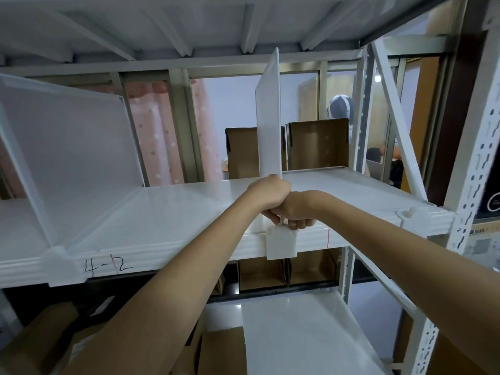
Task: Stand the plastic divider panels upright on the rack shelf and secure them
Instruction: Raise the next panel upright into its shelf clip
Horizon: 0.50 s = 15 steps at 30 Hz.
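A white plastic divider panel [268,117] stands upright, edge-on to me, on the white rack shelf [167,209]. Its lower front end meets a white clip [280,245] hanging over the shelf's front lip. My left hand [266,194] and my right hand [296,212] are pressed together at the panel's lower front edge, fingers curled round it just above the clip. A second translucent divider panel [67,147] stands upright at the left of the shelf, held by a white clip [61,259] on the lip.
The shelf lip bears the handwritten mark "4-2" [108,266] and a third clip [412,215] at its right end. Open cardboard boxes [316,144] stand behind the shelf. Perforated rack uprights [470,185] rise at right. A lower shelf [292,326] and cartons [224,350] lie below.
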Each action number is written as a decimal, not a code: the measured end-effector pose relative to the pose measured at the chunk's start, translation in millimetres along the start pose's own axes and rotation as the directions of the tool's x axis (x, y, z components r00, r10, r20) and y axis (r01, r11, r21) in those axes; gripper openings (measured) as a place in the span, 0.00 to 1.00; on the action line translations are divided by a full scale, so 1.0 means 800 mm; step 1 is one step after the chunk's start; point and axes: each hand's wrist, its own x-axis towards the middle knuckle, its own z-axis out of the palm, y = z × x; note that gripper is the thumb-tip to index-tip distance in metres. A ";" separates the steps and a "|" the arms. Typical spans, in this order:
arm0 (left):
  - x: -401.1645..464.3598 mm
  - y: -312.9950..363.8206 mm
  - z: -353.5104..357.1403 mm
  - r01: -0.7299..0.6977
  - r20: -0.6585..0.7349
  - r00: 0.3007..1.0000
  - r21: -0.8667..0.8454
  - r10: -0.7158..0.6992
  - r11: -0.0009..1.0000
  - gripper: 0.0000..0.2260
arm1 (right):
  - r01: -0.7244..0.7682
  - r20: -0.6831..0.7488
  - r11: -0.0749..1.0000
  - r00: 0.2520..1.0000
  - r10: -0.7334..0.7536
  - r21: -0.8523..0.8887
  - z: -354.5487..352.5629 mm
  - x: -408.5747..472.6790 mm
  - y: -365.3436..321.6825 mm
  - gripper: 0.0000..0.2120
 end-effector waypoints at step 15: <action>-0.016 0.002 -0.006 0.046 0.101 0.994 -0.037 -0.042 0.998 0.18 | -0.003 -0.009 1.000 1.000 0.003 0.008 0.008 -0.017 0.003 0.19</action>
